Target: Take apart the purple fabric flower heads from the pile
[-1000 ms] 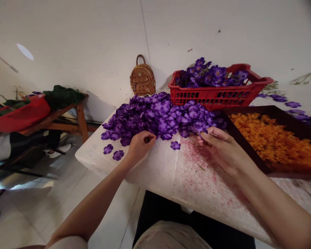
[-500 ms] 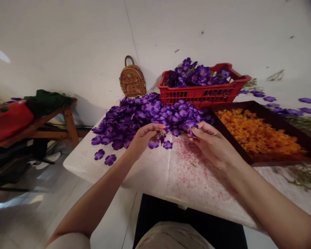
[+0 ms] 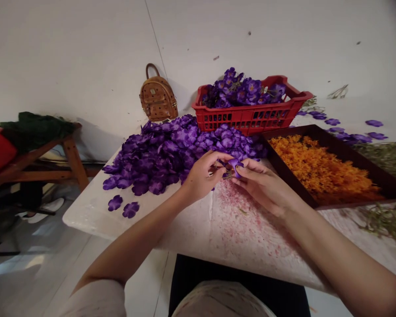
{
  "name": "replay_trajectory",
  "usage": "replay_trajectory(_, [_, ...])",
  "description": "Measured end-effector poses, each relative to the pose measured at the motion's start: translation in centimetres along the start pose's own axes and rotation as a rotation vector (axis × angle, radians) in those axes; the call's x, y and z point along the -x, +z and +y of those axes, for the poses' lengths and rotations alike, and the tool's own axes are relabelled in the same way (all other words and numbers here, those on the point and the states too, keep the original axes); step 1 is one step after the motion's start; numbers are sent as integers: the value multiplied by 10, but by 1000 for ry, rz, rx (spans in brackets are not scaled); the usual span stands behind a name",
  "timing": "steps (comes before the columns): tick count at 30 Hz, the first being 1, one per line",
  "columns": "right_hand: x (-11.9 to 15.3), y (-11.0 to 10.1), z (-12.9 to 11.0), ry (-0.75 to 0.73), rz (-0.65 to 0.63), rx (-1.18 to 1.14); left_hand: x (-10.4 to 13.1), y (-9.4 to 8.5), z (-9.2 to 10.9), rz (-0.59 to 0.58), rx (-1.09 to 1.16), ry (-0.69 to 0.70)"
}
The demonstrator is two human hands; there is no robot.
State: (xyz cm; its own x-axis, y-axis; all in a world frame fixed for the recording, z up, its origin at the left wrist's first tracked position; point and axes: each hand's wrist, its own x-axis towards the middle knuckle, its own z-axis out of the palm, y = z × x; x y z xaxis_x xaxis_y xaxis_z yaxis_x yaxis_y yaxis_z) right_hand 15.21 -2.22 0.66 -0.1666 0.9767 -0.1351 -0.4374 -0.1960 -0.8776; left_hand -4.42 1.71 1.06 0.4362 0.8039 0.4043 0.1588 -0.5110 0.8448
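Note:
In front of me, over the white table (image 3: pixel 181 224), my two hands meet at a purple flower (image 3: pixel 234 167). My right hand (image 3: pixel 267 187) pinches its purple part between thumb and fingers. My left hand (image 3: pixel 201 176) is closed at the flower's other side, its fingertips on a thin greenish stem part (image 3: pixel 228 175); the exact grip is partly hidden. Just behind my hands is a big heap of loose purple petals (image 3: pixel 165 154). Two single purple blossoms (image 3: pixel 131 210) lie apart from it on the left.
A red plastic crate (image 3: pixel 247 118) with stemmed purple flowers stands behind the heap. To the right, a dark tray (image 3: pixel 353 154) holds orange florets (image 3: pixel 323 167), with green stems (image 3: pixel 387 220) beside it. A brown backpack (image 3: pixel 159 99) leans against the wall. Reddish bits lie near my right hand.
My left hand has moved right, from the heap's front edge to the flower in my right hand, so both hands are now together. The view has shifted slightly.

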Motion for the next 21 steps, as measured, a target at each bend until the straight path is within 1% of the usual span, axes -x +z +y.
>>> replay_trajectory(3, [-1,-1,0,11,44,-35,1,3,-6,35,-48,-27])
replay_trajectory(6, [-1,1,0,2,68,-44,4,4,-9,40,-66,-79])
replay_trajectory(12, [0,6,0,-38,67,-17,7,4,-13,14,-114,-84])
replay_trajectory(18, [1,8,-2,-36,57,-61,7,7,-11,55,-109,-158])
replay_trajectory(21, [2,8,-4,-69,47,-60,8,7,-7,53,-170,-108])
